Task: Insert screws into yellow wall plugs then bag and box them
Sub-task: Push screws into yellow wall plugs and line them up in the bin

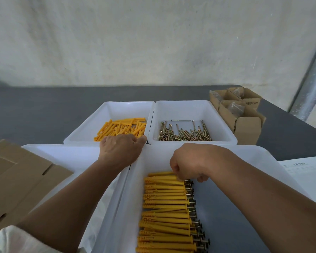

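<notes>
Grey table [44, 110] under a pale wall, and from my remote seat I see flat cardboard [16, 179] at far left. My left hand [119, 152] reaches over the rim of the plug bin [106, 114] holding loose yellow wall plugs [122, 127]; its fingers are hidden, so I cannot tell their grip. Beside it, a second bin [190, 110] holds screws [184, 134]. My right hand [192, 161], fingers curled, seems to pinch the topmost of the assembled plugs [164, 201] rowed in the near tray [150, 161]. Open cardboard boxes [244, 125] stand at far right
</notes>
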Demonstrator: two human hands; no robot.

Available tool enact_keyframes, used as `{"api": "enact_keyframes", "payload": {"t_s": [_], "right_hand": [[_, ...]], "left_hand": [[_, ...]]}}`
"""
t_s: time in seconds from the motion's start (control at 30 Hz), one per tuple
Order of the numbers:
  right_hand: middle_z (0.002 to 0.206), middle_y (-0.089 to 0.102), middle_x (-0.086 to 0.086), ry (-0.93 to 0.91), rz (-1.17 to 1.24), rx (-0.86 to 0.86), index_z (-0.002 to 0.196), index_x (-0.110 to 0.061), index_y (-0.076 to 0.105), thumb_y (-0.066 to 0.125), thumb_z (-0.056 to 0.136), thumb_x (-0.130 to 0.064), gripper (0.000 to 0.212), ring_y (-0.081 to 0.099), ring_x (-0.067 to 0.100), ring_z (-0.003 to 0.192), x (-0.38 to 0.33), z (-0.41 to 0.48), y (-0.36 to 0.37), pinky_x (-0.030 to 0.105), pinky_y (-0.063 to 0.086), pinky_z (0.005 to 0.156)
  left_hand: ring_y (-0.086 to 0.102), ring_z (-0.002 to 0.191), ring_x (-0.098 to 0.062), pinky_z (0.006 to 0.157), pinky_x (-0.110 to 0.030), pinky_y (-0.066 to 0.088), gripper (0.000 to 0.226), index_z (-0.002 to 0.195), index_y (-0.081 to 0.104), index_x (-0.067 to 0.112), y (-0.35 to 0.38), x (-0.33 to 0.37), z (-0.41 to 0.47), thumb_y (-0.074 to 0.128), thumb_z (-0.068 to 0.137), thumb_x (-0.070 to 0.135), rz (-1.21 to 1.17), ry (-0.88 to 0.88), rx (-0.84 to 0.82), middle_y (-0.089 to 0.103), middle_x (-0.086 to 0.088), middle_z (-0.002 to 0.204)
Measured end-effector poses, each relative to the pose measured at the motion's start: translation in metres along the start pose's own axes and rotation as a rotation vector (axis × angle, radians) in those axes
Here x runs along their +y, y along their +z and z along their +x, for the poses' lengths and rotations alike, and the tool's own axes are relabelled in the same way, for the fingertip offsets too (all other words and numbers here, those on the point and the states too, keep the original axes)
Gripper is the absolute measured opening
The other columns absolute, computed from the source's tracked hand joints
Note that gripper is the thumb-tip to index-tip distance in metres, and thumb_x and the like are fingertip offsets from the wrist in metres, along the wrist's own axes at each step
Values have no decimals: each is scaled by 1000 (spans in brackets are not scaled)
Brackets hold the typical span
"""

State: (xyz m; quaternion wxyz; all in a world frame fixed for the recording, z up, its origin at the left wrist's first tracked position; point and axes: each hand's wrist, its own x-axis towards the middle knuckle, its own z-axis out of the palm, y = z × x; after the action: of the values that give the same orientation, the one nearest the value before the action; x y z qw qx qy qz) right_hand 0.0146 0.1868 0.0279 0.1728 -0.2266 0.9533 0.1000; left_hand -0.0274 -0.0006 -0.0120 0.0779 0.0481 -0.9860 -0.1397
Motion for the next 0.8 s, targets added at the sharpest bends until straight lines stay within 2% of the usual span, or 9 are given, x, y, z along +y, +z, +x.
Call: {"api": "enact_keyframes", "payload": {"t_s": [0.07, 0.17, 0.27, 0.33, 0.4, 0.53, 0.67, 0.73, 0.8], "right_hand": [[68, 42, -3, 0, -24, -6, 116, -8, 66, 52, 97, -17, 25, 44, 14, 55, 1, 3, 1, 11, 33, 34], [70, 43, -4, 9, -14, -15, 116, -9, 67, 52, 98, -21, 25, 44, 12, 54, 2, 5, 0, 11, 33, 34], [75, 59, 0, 20, 49, -35, 109, -6, 67, 49, 99, -24, 27, 53, 14, 49, 6, 3, -3, 6, 31, 31], [80, 72, 5, 28, 172, -3, 99, -11, 69, 51, 98, -26, 24, 70, 19, 58, 14, 2, -8, 15, 52, 48], [76, 73, 4, 28, 308, 150, 87, -16, 68, 53, 96, -30, 22, 71, 16, 59, 23, 4, -14, 25, 58, 56], [77, 65, -4, 122, 328, 606, 80, -20, 65, 48, 96, -37, 28, 59, 17, 74, 49, 19, -15, 28, 43, 59], [72, 53, -5, 265, 347, 620, 70, -21, 48, 33, 102, -43, 42, 52, 21, 79, 71, 35, 9, 29, 28, 53], [88, 61, 1, 300, 408, 546, 80, -17, 54, 23, 103, -49, 50, 54, 24, 92, 79, 41, 18, 32, 36, 65], [126, 61, 8, 341, 438, 420, 116, -19, 61, 14, 102, -56, 62, 52, 28, 115, 83, 46, 23, 37, 40, 87]], "left_hand": [[55, 107, -29, 99, -44, 39, 50, 97, 68, 31, 0, 0, 0, 29, 94, 63, -2, 2, -14, 67, -4, 105], [51, 121, -31, 105, -46, 35, 49, 125, 59, 42, 0, 0, 0, 27, 95, 64, 5, 8, -19, 64, -5, 127], [53, 116, -28, 104, -44, 34, 48, 119, 64, 41, 1, -1, 1, 26, 97, 62, 8, 34, -21, 66, -2, 120], [54, 110, -26, 103, -44, 33, 47, 110, 67, 39, 2, -1, 2, 26, 98, 60, 3, 51, -21, 67, 0, 111], [54, 104, -24, 101, -43, 32, 46, 106, 67, 38, 3, -1, 3, 27, 98, 58, -3, 65, -14, 67, 1, 104], [47, 91, -20, 100, -43, 32, 45, 106, 68, 37, 4, -3, 5, 28, 98, 57, 4, 81, -1, 60, 4, 90], [53, 104, -25, 100, -44, 31, 47, 114, 65, 38, 5, -4, 6, 26, 97, 59, 23, 74, -7, 65, -2, 108], [53, 111, -27, 101, -44, 31, 51, 119, 63, 37, 7, -4, 7, 24, 96, 61, 49, 70, -19, 64, -4, 115], [53, 110, -27, 100, -45, 32, 56, 120, 64, 35, 8, -4, 8, 21, 96, 62, 73, 73, -30, 65, -4, 115]]}}
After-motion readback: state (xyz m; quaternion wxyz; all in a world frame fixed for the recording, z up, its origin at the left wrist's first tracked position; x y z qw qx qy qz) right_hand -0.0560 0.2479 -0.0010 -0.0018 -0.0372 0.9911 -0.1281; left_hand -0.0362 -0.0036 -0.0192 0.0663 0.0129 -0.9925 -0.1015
